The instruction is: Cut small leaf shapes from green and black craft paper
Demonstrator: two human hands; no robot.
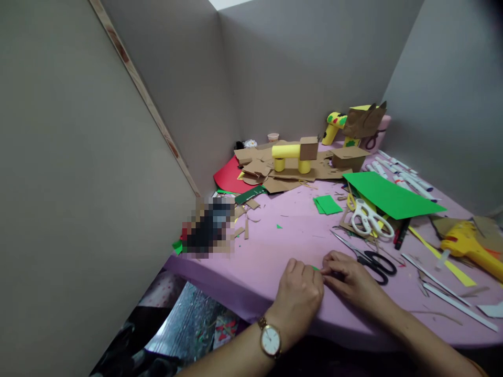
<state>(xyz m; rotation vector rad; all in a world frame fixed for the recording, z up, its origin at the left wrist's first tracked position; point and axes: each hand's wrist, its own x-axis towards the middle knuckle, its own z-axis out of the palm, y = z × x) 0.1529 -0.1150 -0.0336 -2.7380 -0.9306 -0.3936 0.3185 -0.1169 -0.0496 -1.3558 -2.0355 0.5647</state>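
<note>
My left hand [301, 290] is closed, its wrist wearing a gold watch [271, 340]. Against it, my right hand [351, 277] is pinched, thumb and fingers together. A tiny bit of green paper [315, 268] shows between the two hands at the table's front; most of it is hidden by the fingers. Both hands appear to hold it. Just beyond my right hand lie black-handled scissors [377, 264], blades pointing to the back left. Farther back are white-handled scissors [369, 219] and small green paper squares [327, 204].
On the pink-covered table [271, 246] stands a yellow tube figure with a cardboard head [308, 148] among cardboard scraps. A large green sheet [393, 193], markers [412, 178] and a yellow glue gun [471, 246] lie to the right. A pixelated dark object [210, 228] sits at left.
</note>
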